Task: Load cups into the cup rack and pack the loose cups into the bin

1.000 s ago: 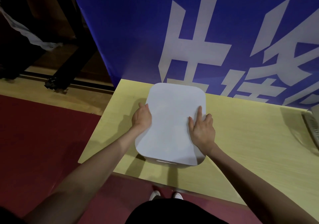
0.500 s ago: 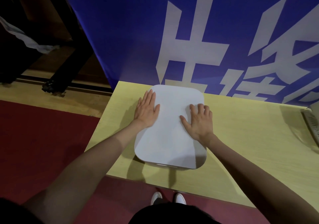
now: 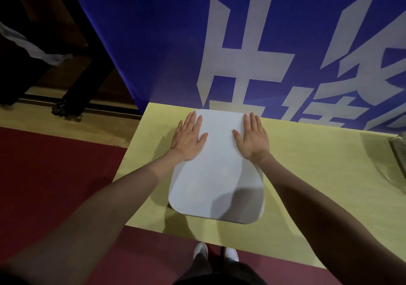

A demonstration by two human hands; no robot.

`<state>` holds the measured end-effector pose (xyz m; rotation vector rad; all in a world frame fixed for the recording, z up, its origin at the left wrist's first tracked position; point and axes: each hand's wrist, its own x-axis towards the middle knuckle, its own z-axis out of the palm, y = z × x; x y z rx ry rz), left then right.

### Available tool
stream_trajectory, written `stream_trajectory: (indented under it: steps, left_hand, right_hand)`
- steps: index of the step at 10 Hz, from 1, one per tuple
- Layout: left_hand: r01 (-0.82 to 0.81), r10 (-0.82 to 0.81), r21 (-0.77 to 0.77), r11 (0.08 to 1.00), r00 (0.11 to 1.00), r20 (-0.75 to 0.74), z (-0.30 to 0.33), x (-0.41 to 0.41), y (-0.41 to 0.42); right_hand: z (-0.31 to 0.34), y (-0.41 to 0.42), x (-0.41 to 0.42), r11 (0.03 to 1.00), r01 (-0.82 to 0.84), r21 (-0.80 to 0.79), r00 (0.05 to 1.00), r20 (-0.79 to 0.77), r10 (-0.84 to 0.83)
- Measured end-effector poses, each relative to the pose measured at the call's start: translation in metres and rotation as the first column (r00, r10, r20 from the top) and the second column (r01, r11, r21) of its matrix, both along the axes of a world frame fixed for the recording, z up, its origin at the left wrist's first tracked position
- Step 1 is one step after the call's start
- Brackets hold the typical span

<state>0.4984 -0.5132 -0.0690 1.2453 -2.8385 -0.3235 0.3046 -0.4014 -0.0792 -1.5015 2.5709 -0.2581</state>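
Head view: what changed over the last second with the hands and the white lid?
Both hands slid toward the lid's far end and flattened: the left hand came off the lid's left edge onto its top, and the right hand straightened its fingers. Nothing was gripped. The lid stayed on the table.

White bin lid; yellow table; blue banner, white characters.

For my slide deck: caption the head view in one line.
Both hands, left hand and right hand, press flat on the white bin lid on the yellow table.
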Motion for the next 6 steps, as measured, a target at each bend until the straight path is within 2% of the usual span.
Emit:
stream_trajectory:
  steps: [1, 3, 4, 5, 6]
  left_hand:
    - [-0.021, 0.021, 0.027, 0.999, 1.000, 0.004, 0.001, -0.007, -0.007]
    - [-0.016, 0.015, 0.046, 0.999, 0.999, 0.038, 0.007, -0.006, -0.006]
    - [0.000, -0.006, 0.057, 0.998, 0.995, 0.102, 0.017, -0.005, -0.006]
    - [-0.005, -0.005, 0.105, 0.994, 0.995, 0.095, 0.030, -0.007, -0.004]
    - [-0.044, 0.046, 0.119, 0.992, 0.999, -0.013, 0.049, -0.015, -0.006]
  right_hand:
    - [-0.002, -0.001, 0.000, 1.000, 0.015, -0.004, 1.000, -0.022, -0.015]
    - [0.010, 0.009, 0.009, 0.980, 0.100, -0.171, 0.991, 0.106, -0.083]
    - [0.014, 0.018, 0.004, 0.979, 0.130, -0.159, 0.979, 0.178, -0.101]
    - [0.022, 0.029, -0.001, 0.989, 0.078, -0.123, 0.978, 0.201, -0.052]
    - [0.041, 0.029, -0.019, 0.996, 0.058, -0.073, 0.961, 0.273, -0.035]
